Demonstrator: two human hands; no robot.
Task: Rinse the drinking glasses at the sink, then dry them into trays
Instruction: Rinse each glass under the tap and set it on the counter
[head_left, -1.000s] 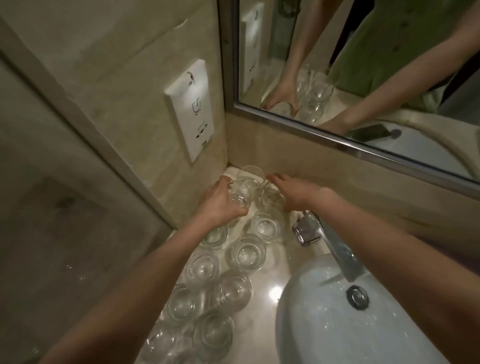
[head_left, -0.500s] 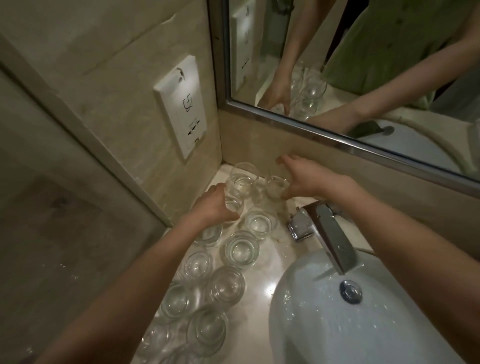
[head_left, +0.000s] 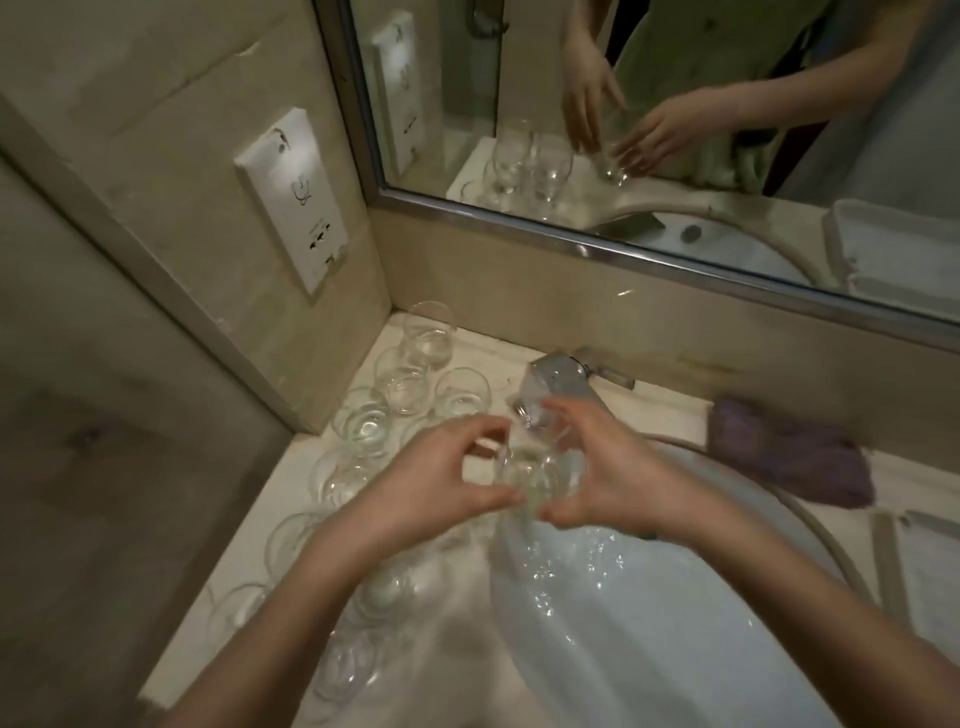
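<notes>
Over the sink (head_left: 675, 623) now, both hands around one lifted glass (head_left: 535, 475).

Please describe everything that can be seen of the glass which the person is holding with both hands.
The held glass is a clear, colourless, stemless drinking glass with a rounded body; it looks like real glass, but motion blur hides fine detail. It sits above the near-left edge of the white sink basin, just in front of the chrome faucet. The left hand grips it from the left and the right hand from the right, thumbs and fingers curled around it. Whether it is tilted, or holds water, cannot be told.
</notes>
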